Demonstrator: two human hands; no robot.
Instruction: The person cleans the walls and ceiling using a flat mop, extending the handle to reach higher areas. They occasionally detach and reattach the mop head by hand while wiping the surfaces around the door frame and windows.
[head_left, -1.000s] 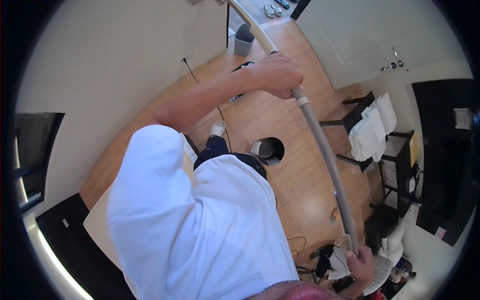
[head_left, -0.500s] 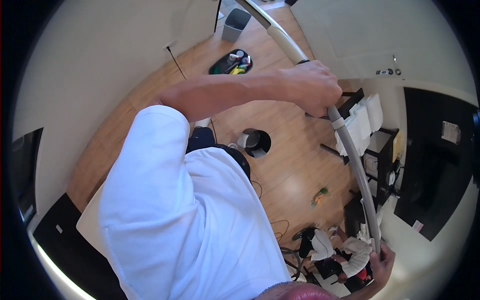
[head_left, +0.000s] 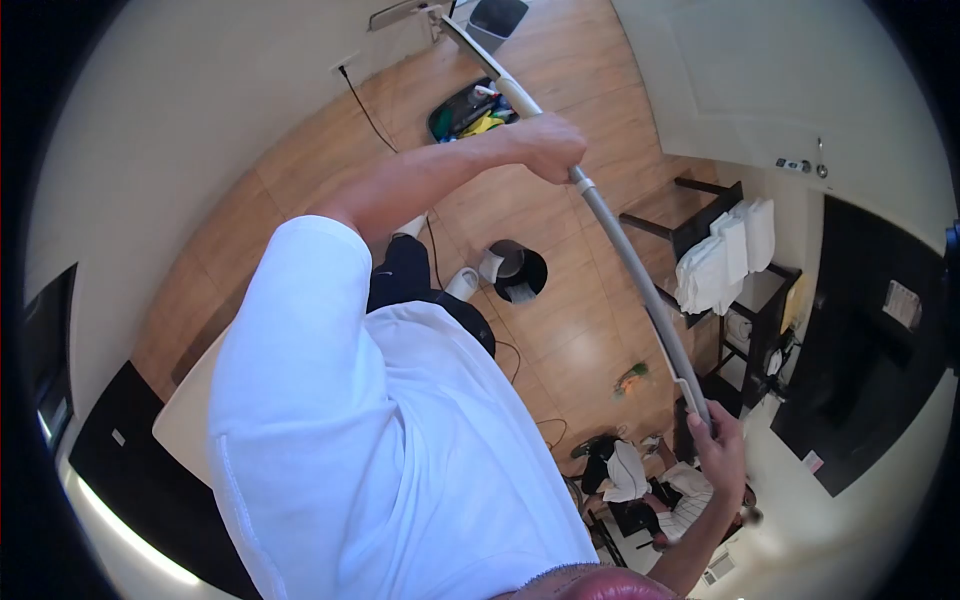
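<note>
A long grey and cream vacuum cleaner wand [head_left: 635,265] slants across the view from upper left to lower right. My left hand [head_left: 555,148] is wrapped round its middle, just above a pale collar on the tube. Lower down, my right hand [head_left: 722,452] grips the wand's near end, thumb along the tube. The far end reaches up towards a flat floor head [head_left: 400,13] at the top edge, close against the pale wall. My white sleeve and shirt fill the lower left.
A grey bin [head_left: 492,22] and a black tray [head_left: 465,110] of bottles and cloths stand on the wooden floor. Nearer are a black bucket [head_left: 533,272] and a plugged-in cord [head_left: 370,115]. White towels [head_left: 712,275] lie on dark furniture; a seated person [head_left: 690,500] is lower right.
Both hands have moved left with the wand, my right hand also upward in the view. The wand's far end and flat head now show near the wall.
</note>
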